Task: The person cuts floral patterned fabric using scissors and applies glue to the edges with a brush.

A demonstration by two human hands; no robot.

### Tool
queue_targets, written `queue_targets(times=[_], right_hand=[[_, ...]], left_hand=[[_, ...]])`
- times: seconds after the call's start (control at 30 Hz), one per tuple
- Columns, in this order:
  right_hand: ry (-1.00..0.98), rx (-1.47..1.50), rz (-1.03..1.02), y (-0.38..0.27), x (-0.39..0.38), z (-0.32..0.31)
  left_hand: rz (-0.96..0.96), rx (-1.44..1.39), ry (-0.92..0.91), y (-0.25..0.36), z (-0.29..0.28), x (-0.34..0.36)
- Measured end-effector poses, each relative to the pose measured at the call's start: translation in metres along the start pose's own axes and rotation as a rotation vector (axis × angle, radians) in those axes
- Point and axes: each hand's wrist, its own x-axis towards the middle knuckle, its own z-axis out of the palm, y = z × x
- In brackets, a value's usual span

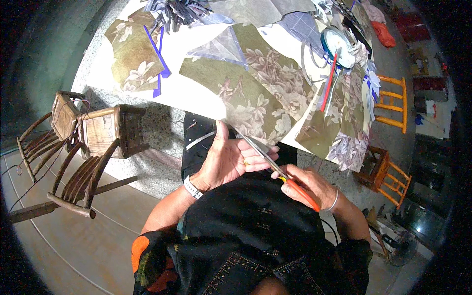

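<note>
My right hand (317, 184) is closed around the orange handles of a pair of scissors (299, 191). The long metal blades slant up and left, over the fingers of my left hand (223, 160). That hand is palm up at the table's near edge, thumb raised and fingers stretched out, with nothing gripped in it. Just beyond both hands lies a large olive floral fabric piece (275, 93), its near end by the blades. Whether the blades touch the fabric I cannot tell. A second floral piece (132, 54) rests at the far left, beside blue strips (160, 54).
The white-topped table (199, 101) also carries a heap of dark strips (174, 12), blue checked fabric (302, 27) and a round dish (338, 46) with a red stick-like item (328, 86). Wooden chairs stand left (101, 128) and right (391, 101).
</note>
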Motion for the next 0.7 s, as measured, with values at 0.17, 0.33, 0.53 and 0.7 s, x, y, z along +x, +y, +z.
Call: queue_targets(times=[0.17, 0.33, 0.53, 0.7], right_hand=[[0.021, 0.023, -0.02, 0.006, -0.004, 0.002], [-0.089, 0.016, 0.006, 0.001, -0.014, -0.017], [-0.175, -0.052, 0.009, 0.005, -0.017, -0.02], [-0.18, -0.092, 0.048, 0.004, -0.019, -0.019]], left_hand=[[-0.004, 0.014, -0.003, 0.003, -0.002, -0.001], [0.056, 0.062, 0.184, 0.021, -0.003, -0.016], [0.018, 0.164, 0.302, 0.031, -0.007, -0.023], [0.023, 0.116, 0.338, 0.03, 0.0, -0.024]])
